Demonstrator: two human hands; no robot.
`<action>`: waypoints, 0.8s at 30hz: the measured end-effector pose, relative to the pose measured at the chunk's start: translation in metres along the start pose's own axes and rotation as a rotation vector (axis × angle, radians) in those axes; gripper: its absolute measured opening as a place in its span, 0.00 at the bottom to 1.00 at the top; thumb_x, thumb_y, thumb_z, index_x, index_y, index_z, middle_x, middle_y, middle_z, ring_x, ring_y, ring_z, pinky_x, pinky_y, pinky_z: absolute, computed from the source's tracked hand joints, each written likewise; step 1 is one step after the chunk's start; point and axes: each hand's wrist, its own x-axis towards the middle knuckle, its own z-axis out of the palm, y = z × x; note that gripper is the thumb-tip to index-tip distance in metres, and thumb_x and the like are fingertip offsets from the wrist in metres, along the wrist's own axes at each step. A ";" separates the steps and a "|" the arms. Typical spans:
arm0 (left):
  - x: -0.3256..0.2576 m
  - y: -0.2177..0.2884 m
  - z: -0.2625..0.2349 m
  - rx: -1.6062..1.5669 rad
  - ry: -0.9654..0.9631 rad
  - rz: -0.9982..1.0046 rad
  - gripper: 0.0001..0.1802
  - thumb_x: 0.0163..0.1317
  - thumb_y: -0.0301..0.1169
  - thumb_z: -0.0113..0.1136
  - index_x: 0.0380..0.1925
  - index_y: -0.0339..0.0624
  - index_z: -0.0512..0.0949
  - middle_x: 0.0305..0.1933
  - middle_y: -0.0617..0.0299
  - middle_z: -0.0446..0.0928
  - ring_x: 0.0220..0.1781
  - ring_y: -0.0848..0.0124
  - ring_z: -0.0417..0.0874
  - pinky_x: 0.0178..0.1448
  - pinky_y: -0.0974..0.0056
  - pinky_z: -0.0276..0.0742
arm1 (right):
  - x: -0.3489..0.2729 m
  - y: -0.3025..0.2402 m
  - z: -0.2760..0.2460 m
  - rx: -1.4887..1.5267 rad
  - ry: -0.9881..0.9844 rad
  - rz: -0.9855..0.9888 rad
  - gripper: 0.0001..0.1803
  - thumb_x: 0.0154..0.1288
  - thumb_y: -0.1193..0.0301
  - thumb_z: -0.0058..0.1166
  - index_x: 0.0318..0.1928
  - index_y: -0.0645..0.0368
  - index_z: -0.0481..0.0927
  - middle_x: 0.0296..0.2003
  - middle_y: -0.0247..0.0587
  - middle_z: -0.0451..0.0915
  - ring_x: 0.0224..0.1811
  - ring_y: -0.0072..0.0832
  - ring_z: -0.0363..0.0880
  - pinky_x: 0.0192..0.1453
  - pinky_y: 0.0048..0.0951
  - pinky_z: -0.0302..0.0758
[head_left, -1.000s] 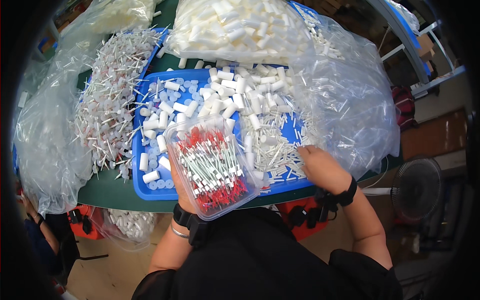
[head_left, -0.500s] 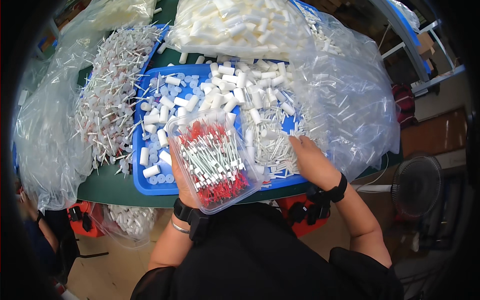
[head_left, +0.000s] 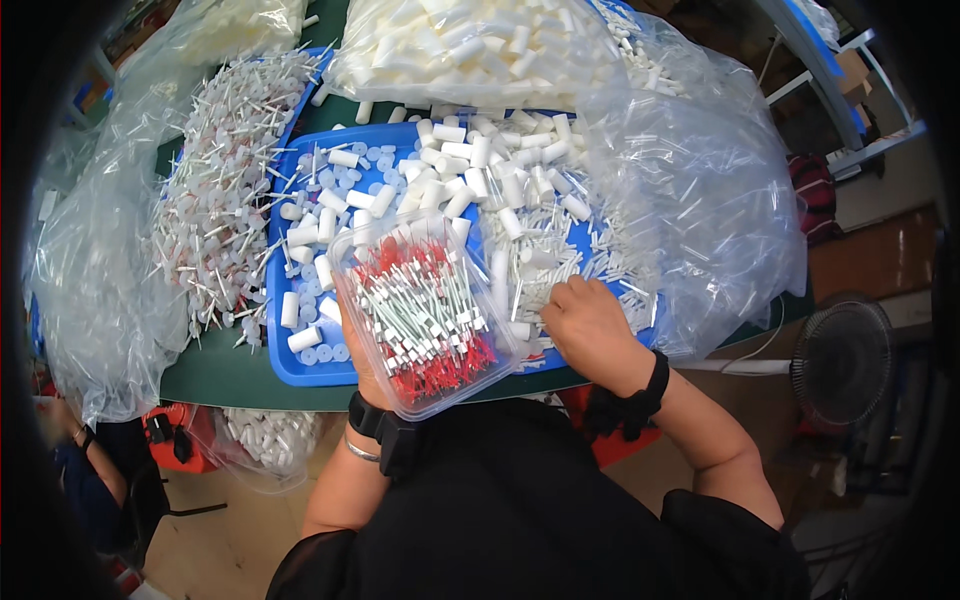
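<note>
Left grip (head_left: 365,365) mostly hidden behind clear tub (head_left: 500,345)

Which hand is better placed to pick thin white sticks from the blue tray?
Probably the right hand: it is beside the white sticks, while the left hand holds the clear box.
</note>
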 end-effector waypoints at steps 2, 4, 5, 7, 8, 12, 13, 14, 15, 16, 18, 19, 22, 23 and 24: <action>-0.001 0.001 -0.001 0.007 0.009 0.005 0.42 0.73 0.66 0.43 0.74 0.47 0.64 0.71 0.51 0.71 0.69 0.51 0.75 0.71 0.41 0.74 | 0.002 -0.001 -0.005 0.079 0.056 -0.009 0.03 0.54 0.76 0.59 0.31 0.59 0.80 0.32 0.42 0.77 0.39 0.41 0.77 0.46 0.42 0.74; 0.000 0.001 0.000 0.008 0.014 0.016 0.42 0.73 0.66 0.43 0.74 0.47 0.64 0.71 0.50 0.71 0.69 0.51 0.75 0.71 0.41 0.74 | 0.001 -0.001 -0.012 0.178 0.073 0.022 0.06 0.57 0.73 0.63 0.36 0.58 0.83 0.34 0.42 0.79 0.40 0.41 0.79 0.46 0.42 0.75; 0.000 0.002 0.000 0.002 0.018 0.018 0.43 0.73 0.66 0.43 0.74 0.47 0.64 0.71 0.50 0.71 0.69 0.51 0.75 0.71 0.41 0.74 | 0.001 -0.002 -0.016 0.228 0.082 0.037 0.07 0.59 0.71 0.65 0.38 0.57 0.84 0.36 0.41 0.80 0.40 0.41 0.80 0.46 0.42 0.76; 0.002 0.001 0.001 -0.008 0.022 0.032 0.43 0.72 0.67 0.43 0.74 0.46 0.64 0.71 0.50 0.71 0.69 0.51 0.75 0.71 0.42 0.73 | -0.001 -0.002 -0.027 0.316 0.122 0.104 0.08 0.61 0.71 0.65 0.40 0.58 0.85 0.38 0.43 0.82 0.40 0.41 0.82 0.46 0.40 0.77; 0.003 0.002 0.003 -0.016 0.028 0.050 0.43 0.72 0.67 0.43 0.74 0.46 0.64 0.71 0.50 0.71 0.69 0.51 0.75 0.71 0.42 0.73 | 0.002 -0.003 -0.035 0.369 0.146 0.123 0.08 0.62 0.71 0.65 0.42 0.58 0.86 0.39 0.43 0.83 0.40 0.41 0.83 0.46 0.39 0.78; 0.012 -0.005 0.017 -0.044 0.029 0.111 0.44 0.72 0.68 0.43 0.74 0.46 0.63 0.71 0.49 0.71 0.69 0.51 0.75 0.71 0.43 0.73 | -0.003 -0.024 -0.067 1.211 0.025 0.334 0.22 0.77 0.67 0.55 0.66 0.63 0.75 0.50 0.43 0.84 0.48 0.28 0.84 0.52 0.29 0.79; 0.013 -0.011 0.022 -0.035 0.020 0.119 0.44 0.72 0.68 0.43 0.74 0.46 0.63 0.71 0.49 0.71 0.69 0.51 0.75 0.71 0.43 0.73 | -0.005 -0.027 -0.069 1.308 -0.053 0.340 0.25 0.82 0.66 0.47 0.72 0.64 0.67 0.53 0.42 0.82 0.51 0.25 0.82 0.55 0.28 0.78; 0.015 -0.014 0.028 0.001 -0.010 0.137 0.45 0.72 0.68 0.43 0.74 0.46 0.63 0.71 0.49 0.71 0.70 0.51 0.75 0.71 0.42 0.73 | -0.001 -0.028 -0.069 1.354 -0.055 0.371 0.25 0.82 0.65 0.47 0.72 0.65 0.67 0.51 0.42 0.82 0.49 0.25 0.82 0.55 0.29 0.80; 0.017 -0.018 0.036 0.038 -0.039 0.153 0.45 0.71 0.69 0.42 0.74 0.46 0.63 0.70 0.49 0.71 0.70 0.51 0.75 0.71 0.42 0.74 | 0.004 -0.028 -0.068 1.400 -0.057 0.402 0.25 0.82 0.65 0.46 0.71 0.66 0.68 0.50 0.42 0.83 0.48 0.26 0.83 0.54 0.31 0.81; 0.018 -0.024 0.042 0.068 -0.068 0.165 0.46 0.71 0.69 0.42 0.74 0.46 0.62 0.70 0.49 0.71 0.70 0.51 0.75 0.71 0.42 0.74 | 0.005 -0.026 -0.067 1.442 -0.063 0.441 0.25 0.82 0.64 0.46 0.70 0.67 0.68 0.48 0.42 0.83 0.47 0.26 0.83 0.54 0.32 0.83; 0.024 -0.034 0.053 0.152 -0.066 0.184 0.46 0.72 0.69 0.39 0.74 0.44 0.62 0.72 0.50 0.70 0.70 0.53 0.75 0.72 0.45 0.73 | 0.005 -0.013 -0.063 1.381 -0.003 0.424 0.21 0.82 0.66 0.47 0.65 0.68 0.74 0.47 0.38 0.83 0.47 0.22 0.82 0.48 0.28 0.83; 0.027 -0.039 0.058 0.210 -0.072 0.182 0.45 0.73 0.69 0.38 0.74 0.43 0.63 0.72 0.50 0.70 0.70 0.54 0.75 0.73 0.47 0.73 | 0.002 -0.001 -0.056 1.358 0.026 0.408 0.20 0.82 0.66 0.48 0.63 0.69 0.75 0.47 0.37 0.83 0.46 0.20 0.81 0.46 0.27 0.83; 0.034 -0.055 0.074 0.396 -0.136 0.131 0.45 0.75 0.67 0.35 0.76 0.43 0.57 0.75 0.50 0.66 0.75 0.56 0.69 0.79 0.50 0.63 | -0.007 0.035 -0.062 1.260 0.134 0.461 0.16 0.80 0.67 0.50 0.57 0.67 0.80 0.43 0.33 0.84 0.43 0.18 0.81 0.40 0.25 0.81; 0.037 -0.059 0.076 0.453 -0.157 0.076 0.45 0.75 0.67 0.34 0.76 0.42 0.56 0.75 0.49 0.66 0.76 0.56 0.68 0.80 0.50 0.61 | -0.010 0.048 -0.071 1.188 0.172 0.500 0.16 0.80 0.68 0.50 0.57 0.66 0.81 0.42 0.33 0.84 0.42 0.18 0.81 0.41 0.26 0.81; 0.039 -0.062 0.078 0.509 -0.178 0.022 0.46 0.75 0.67 0.34 0.76 0.42 0.55 0.75 0.48 0.66 0.77 0.56 0.66 0.81 0.50 0.58 | -0.013 0.061 -0.078 1.116 0.208 0.537 0.16 0.80 0.68 0.51 0.57 0.66 0.81 0.41 0.32 0.85 0.41 0.18 0.81 0.41 0.27 0.81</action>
